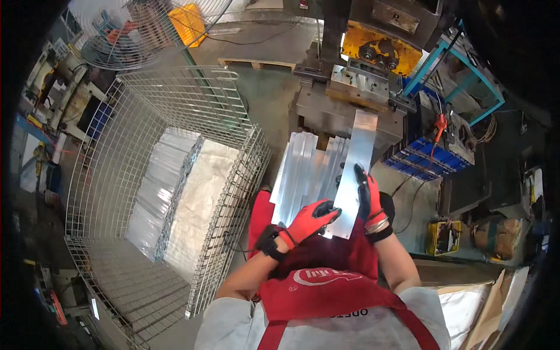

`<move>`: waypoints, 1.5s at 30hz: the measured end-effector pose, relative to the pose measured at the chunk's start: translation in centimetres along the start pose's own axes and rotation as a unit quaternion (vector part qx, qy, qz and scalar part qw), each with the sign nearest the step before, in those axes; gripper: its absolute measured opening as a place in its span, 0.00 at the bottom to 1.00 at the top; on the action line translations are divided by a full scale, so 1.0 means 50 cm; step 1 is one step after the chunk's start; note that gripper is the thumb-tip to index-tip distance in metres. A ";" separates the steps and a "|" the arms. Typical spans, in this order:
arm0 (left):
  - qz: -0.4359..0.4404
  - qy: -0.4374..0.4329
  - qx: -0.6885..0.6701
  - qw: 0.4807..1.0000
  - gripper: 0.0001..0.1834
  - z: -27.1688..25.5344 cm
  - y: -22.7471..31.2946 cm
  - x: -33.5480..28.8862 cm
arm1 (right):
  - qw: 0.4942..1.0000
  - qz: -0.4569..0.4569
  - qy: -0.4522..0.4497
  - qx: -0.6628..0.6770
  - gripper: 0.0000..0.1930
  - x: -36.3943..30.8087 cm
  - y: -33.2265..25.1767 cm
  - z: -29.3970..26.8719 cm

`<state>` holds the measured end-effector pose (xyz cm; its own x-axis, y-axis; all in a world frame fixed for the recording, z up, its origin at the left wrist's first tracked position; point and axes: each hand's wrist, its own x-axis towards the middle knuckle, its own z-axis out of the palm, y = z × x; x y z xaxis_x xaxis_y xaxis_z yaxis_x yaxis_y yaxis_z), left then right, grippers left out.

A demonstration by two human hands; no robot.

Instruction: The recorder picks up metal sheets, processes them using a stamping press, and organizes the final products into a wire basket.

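Observation:
Both my hands wear red gloves with black fingers and hold one long flat metal strip [357,154] in front of me. My left hand [314,219] pinches its near left edge. Along its right edge, my right hand [368,195] is wrapped, thumb on top, with its other fingers partly hidden beneath. The strip's far end reaches toward the press die [359,87]. Just left of the strip, a pile of similar metal strips [297,175] lies in front of my knees.
On the left stands a large wire mesh cage [224,204] holding stacked metal strips [154,192] and a pale sheet [201,198]. A fan guard [134,35] is at the upper left. Blue crates [417,160] and a yellow basket [444,238] stand to the right.

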<state>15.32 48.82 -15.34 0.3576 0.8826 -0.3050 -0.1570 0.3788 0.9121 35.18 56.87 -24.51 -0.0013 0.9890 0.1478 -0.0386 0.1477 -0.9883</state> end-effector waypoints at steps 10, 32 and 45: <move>0.067 0.106 0.110 0.986 0.14 -0.082 -0.120 -0.044 | 0.956 0.242 -0.161 -0.041 0.20 -0.073 -0.069 0.075; 0.019 0.180 0.665 0.725 0.17 -0.168 -0.095 0.003 | 0.655 0.331 -0.089 -0.674 0.42 0.060 0.023 -0.038; 0.151 0.268 0.582 0.753 0.14 -0.133 -0.041 -0.020 | 0.805 0.218 0.121 -0.539 0.24 0.046 0.010 -0.097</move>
<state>9.17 49.01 -18.72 -0.0038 0.9834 0.1814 0.8679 -0.0869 0.4892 40.02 59.24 -24.87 0.4191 0.9020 -0.1041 0.8025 -0.4216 -0.4222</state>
